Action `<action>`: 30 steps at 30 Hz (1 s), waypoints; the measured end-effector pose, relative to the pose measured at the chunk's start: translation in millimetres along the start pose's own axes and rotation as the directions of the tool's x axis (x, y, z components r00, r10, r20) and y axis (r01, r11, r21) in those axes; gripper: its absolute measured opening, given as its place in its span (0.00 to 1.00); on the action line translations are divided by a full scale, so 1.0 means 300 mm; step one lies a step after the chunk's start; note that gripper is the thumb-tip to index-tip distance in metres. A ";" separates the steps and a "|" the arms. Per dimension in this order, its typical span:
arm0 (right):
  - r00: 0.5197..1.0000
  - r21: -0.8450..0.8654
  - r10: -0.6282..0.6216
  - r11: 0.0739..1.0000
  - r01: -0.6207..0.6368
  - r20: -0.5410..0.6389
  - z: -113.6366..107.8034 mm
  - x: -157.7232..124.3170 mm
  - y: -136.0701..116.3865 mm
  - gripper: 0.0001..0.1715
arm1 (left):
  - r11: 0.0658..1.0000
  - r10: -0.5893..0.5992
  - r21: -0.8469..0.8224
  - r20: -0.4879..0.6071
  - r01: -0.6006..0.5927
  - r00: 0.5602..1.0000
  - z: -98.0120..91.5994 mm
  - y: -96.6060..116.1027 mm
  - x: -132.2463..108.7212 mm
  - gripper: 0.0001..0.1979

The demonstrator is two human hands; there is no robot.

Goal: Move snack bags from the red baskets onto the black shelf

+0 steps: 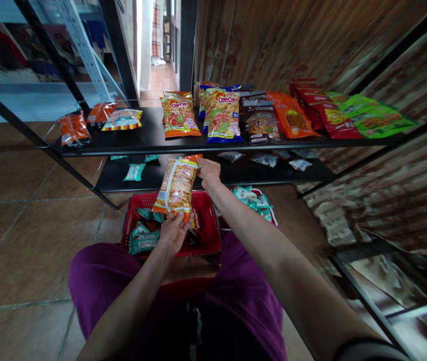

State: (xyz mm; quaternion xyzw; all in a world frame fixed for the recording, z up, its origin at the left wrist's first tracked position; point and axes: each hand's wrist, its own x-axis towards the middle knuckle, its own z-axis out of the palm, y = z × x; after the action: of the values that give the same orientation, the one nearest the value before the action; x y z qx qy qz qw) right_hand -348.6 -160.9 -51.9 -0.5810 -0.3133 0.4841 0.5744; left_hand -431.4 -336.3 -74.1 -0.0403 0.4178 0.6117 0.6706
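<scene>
Both hands grip one orange and yellow snack bag (180,183), its printed back turned up, above a red plastic basket (210,220). My left hand (173,231) pinches the bag's lower end, thumb on top. My right hand (209,173) has its fingers closed on the upper right corner. Beneath the bag, the basket contains several teal packets (143,241) and other packs partly hidden by the bag and my left hand. The basket stands on the floor between my knees, in front of a black two-level shelf (149,145).
Upright snack bags (223,115) line the upper shelf, with red and green bags (379,115) at the right. Orange packs (73,129) lie at its left end. Small teal packets (135,172) and clear packets (265,159) lie below. Another container of teal packets (254,200) stands right of the basket.
</scene>
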 end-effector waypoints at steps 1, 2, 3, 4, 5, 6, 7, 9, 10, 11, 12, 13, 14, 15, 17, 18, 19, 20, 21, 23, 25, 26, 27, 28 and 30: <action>1.000 -0.013 -0.003 1.000 0.003 -0.004 -0.003 0.002 -0.009 0.06 | 1.000 0.011 0.011 -0.003 -0.011 1.000 -0.003 0.008 -0.003 0.07; 1.000 -0.013 0.008 1.000 -0.008 -0.013 -0.005 0.002 -0.018 0.06 | 1.000 0.015 0.028 -0.003 -0.015 1.000 -0.007 0.015 -0.006 0.07; 0.999 -0.003 0.032 0.999 -0.032 -0.023 -0.007 0.000 -0.026 0.05 | 0.999 0.015 0.047 -0.001 -0.015 1.000 -0.011 0.020 -0.009 0.07; 0.999 0.002 0.051 0.999 -0.051 -0.008 -0.009 -0.002 -0.033 0.04 | 0.998 0.012 0.068 0.002 -0.012 1.000 -0.015 0.024 -0.011 0.06; 0.998 0.010 0.067 0.998 -0.067 0.015 -0.010 -0.005 -0.038 0.05 | 0.996 0.010 0.087 0.007 -0.010 1.000 -0.019 0.025 -0.011 0.06; 0.996 0.021 0.082 0.996 -0.083 0.041 -0.010 -0.009 -0.041 0.05 | 0.995 0.012 0.103 0.012 -0.013 1.000 -0.023 0.024 -0.011 0.05; 0.992 0.036 0.100 0.994 -0.102 0.072 -0.011 -0.014 -0.042 0.05 | 0.993 0.019 0.112 0.016 -0.021 1.000 -0.026 0.020 -0.011 0.05; 0.979 0.063 0.152 0.985 -0.161 0.138 -0.014 -0.024 -0.040 0.04 | 0.992 0.038 0.120 0.024 -0.040 0.999 -0.030 0.009 -0.010 0.06; 0.967 0.067 0.189 0.977 -0.203 0.170 -0.017 -0.030 -0.038 0.04 | 0.991 0.047 0.121 0.031 -0.050 0.998 -0.031 0.002 -0.009 0.06; 0.951 0.065 0.234 0.966 -0.251 0.201 -0.022 -0.037 -0.036 0.03 | 0.990 0.058 0.124 0.037 -0.062 0.998 -0.032 -0.004 -0.009 0.07; 0.931 0.056 0.280 0.952 -0.300 0.234 -0.028 -0.045 -0.034 0.04 | 0.989 0.072 0.128 0.044 -0.077 0.996 -0.033 -0.011 -0.009 0.08; 0.907 0.043 0.323 0.937 -0.347 0.271 -0.035 -0.055 -0.033 0.06 | 0.986 0.089 0.134 0.050 -0.095 0.995 -0.034 -0.016 -0.009 0.08; 0.879 0.026 0.358 0.922 -0.386 0.315 -0.043 -0.065 -0.032 0.09 | 0.983 0.109 0.143 0.053 -0.116 0.993 -0.035 -0.020 -0.008 0.09; 0.847 0.011 0.380 0.910 -0.413 0.371 -0.052 -0.076 -0.031 0.12 | 0.978 0.129 0.156 0.057 -0.137 0.990 -0.037 -0.024 -0.006 0.11; 0.786 -0.010 0.380 0.903 -0.430 0.488 -0.068 -0.097 -0.028 0.16 | 0.963 0.175 0.198 0.067 -0.185 0.982 -0.043 -0.030 0.001 0.13; 0.761 -0.011 0.362 0.906 -0.423 0.538 -0.073 -0.106 -0.027 0.16 | 0.951 0.201 0.226 0.073 -0.212 0.977 -0.047 -0.032 0.006 0.13; 0.744 -0.003 0.337 0.912 -0.411 0.577 -0.077 -0.113 -0.025 0.15 | 0.935 0.232 0.258 0.078 -0.245 0.969 -0.052 -0.035 0.012 0.14; 0.734 0.011 0.311 0.917 -0.398 0.604 -0.079 -0.118 -0.023 0.16 | 0.913 0.268 0.296 0.082 -0.281 0.960 -0.058 -0.037 0.018 0.14; 0.730 0.025 0.289 0.922 -0.386 0.619 -0.079 -0.122 -0.020 0.17 | 0.886 0.304 0.341 0.085 -0.315 0.949 -0.062 -0.040 0.024 0.13; 0.743 0.057 0.256 0.928 -0.368 0.619 -0.075 -0.124 -0.016 0.18 | 0.818 0.367 0.440 0.096 -0.370 0.925 -0.069 -0.047 0.031 0.12; 0.768 0.091 0.235 0.930 -0.356 0.596 -0.069 -0.121 -0.015 0.18 | 0.753 0.405 0.519 0.116 -0.403 0.907 -0.071 -0.053 0.029 0.11; 0.779 0.107 0.230 0.929 -0.355 0.584 -0.067 -0.118 -0.015 0.18 | 0.728 0.415 0.544 0.135 -0.417 0.900 -0.071 -0.056 0.025 0.11; 0.785 0.123 0.227 0.926 -0.357 0.576 -0.065 -0.115 -0.016 0.18 | 0.710 0.417 0.555 0.164 -0.433 0.894 -0.072 -0.059 0.020 0.09; 0.787 0.139 0.223 0.921 -0.363 0.575 -0.064 -0.111 -0.018 0.18 | 0.701 0.409 0.553 0.203 -0.449 0.889 -0.073 -0.061 0.014 0.07; 0.783 0.164 0.212 0.914 -0.370 0.585 -0.066 -0.103 -0.025 0.18 | 0.705 0.351 0.540 0.299 -0.460 0.887 -0.083 -0.064 0.003 0.06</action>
State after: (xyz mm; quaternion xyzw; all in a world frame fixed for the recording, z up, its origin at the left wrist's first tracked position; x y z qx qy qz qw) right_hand -339.1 -195.6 -40.9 -0.3730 -0.3030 0.7531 0.4494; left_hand -427.8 -354.2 -99.6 0.3193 0.5269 0.5823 0.5305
